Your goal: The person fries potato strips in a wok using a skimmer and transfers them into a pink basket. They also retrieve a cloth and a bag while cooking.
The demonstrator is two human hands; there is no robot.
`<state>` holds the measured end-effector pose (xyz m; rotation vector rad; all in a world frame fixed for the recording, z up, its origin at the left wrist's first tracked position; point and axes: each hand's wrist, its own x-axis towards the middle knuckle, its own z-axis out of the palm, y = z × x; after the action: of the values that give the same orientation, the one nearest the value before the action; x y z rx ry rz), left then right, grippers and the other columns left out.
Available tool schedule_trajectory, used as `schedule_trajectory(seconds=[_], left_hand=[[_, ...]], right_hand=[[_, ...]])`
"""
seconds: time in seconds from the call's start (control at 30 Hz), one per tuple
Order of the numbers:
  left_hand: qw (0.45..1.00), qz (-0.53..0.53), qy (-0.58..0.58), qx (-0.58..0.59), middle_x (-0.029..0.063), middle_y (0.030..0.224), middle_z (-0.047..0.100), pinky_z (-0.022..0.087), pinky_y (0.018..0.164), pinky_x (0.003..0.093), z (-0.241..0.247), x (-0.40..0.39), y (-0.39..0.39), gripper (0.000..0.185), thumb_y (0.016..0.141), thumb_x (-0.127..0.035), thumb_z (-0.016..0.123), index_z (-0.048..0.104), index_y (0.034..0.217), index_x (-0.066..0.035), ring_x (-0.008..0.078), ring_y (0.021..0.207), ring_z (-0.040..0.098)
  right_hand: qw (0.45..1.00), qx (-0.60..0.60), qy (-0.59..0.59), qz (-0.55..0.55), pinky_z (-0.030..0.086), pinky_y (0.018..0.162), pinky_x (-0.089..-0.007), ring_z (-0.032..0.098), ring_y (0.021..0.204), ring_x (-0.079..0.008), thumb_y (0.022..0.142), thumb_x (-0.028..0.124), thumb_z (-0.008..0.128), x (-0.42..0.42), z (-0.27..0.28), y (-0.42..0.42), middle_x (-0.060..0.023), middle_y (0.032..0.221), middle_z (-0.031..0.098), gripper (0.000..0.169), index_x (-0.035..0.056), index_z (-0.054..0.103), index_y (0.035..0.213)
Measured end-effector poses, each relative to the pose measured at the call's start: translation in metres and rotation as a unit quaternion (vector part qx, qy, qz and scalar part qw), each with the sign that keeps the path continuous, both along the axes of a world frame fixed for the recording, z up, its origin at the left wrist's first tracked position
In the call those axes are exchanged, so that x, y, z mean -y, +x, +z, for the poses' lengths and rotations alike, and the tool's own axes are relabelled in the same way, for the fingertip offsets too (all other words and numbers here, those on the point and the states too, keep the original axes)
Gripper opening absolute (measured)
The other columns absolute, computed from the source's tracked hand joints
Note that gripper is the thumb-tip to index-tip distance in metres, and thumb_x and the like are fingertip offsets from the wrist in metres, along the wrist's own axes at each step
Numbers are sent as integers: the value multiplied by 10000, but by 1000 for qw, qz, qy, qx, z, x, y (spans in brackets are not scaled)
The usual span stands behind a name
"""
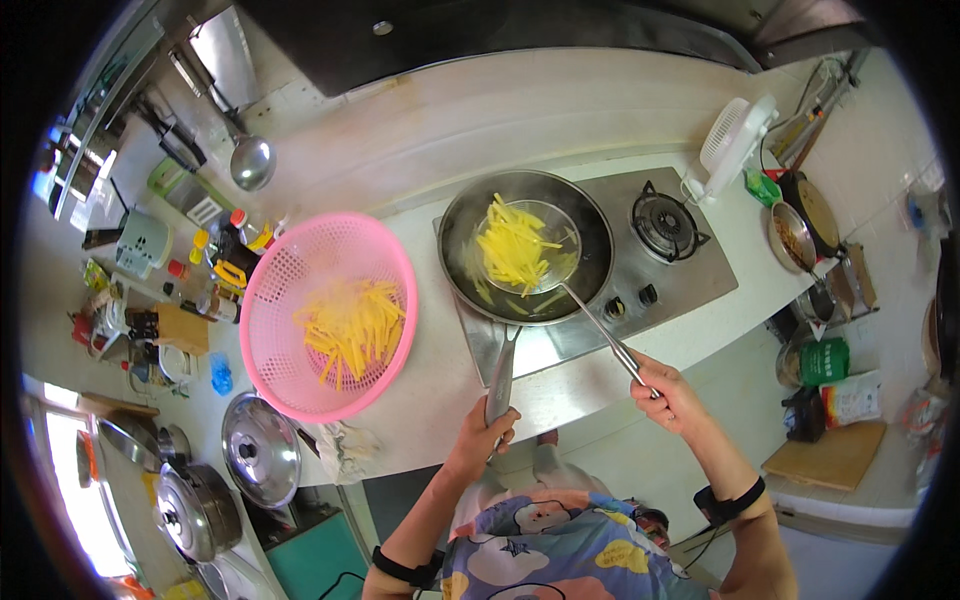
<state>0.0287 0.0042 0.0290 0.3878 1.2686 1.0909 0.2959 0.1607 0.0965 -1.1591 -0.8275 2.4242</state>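
My left hand (481, 438) grips the handle of a dark wok (451, 264) standing on the left part of the gas stove. In my right hand (665, 392) is the metal handle of a wire skimmer (574, 232), whose mesh bowl is over the wok, heaped with yellow cut strips (510, 247) that look like potato. A few more strips lie in the liquid in the wok, and steam rises. To the left on the counter stands a pink plastic colander (259, 330), with more yellow strips (360, 334) piled inside it.
The stove's second burner (667, 223) is right of the wok, with a small white fan (731, 142) behind it. Bottles (251, 231) crowd behind the colander. A metal lid (261, 450) rests at the counter's left front. A metal bowl (791, 236) sits at the far right.
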Motion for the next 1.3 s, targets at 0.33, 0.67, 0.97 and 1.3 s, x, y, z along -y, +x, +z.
schedule_trajectory(seconds=[0.33, 0.67, 0.97, 1.3], left_hand=[[996, -23, 67, -49, 42, 835, 549, 425, 554, 252, -15, 4, -3, 367, 888, -214, 621, 469, 1133, 14, 97, 694, 527], [994, -63, 76, -52, 29, 854, 561, 457, 629, 261, -19, 13, -10, 395, 915, -278, 619, 480, 1177, -17, 94, 758, 552], [995, -30, 92, -27, 100, 985, 592, 462, 651, 267, -19, 30, -16, 656, 900, -305, 625, 332, 1403, -2, 128, 787, 595], [996, -3, 93, 0, 53, 1072, 577, 477, 615, 233, -28, 53, -41, 612, 922, -203, 602, 306, 1416, 4, 109, 814, 571]], right_hand=[[999, -8, 4, -36, 122, 295, -138, 202, 425, 6, 987, 175, 452, 10, 3, 5, 34, 688, 346, 480, 164, 320, 1449], [996, -46, -11, -79, 142, 285, -139, 227, 416, 6, 994, 149, 437, 17, 18, 9, 22, 709, 360, 466, 148, 313, 1444], [992, -46, 56, 108, 133, 322, -155, 215, 416, -4, 979, 146, 464, 37, 80, -87, -2, 698, 379, 547, 130, 253, 1483], [941, 122, 168, 268, 166, 388, -185, 279, 469, -29, 943, 52, 471, 64, 56, -203, 18, 703, 418, 570, 148, 298, 1478]])
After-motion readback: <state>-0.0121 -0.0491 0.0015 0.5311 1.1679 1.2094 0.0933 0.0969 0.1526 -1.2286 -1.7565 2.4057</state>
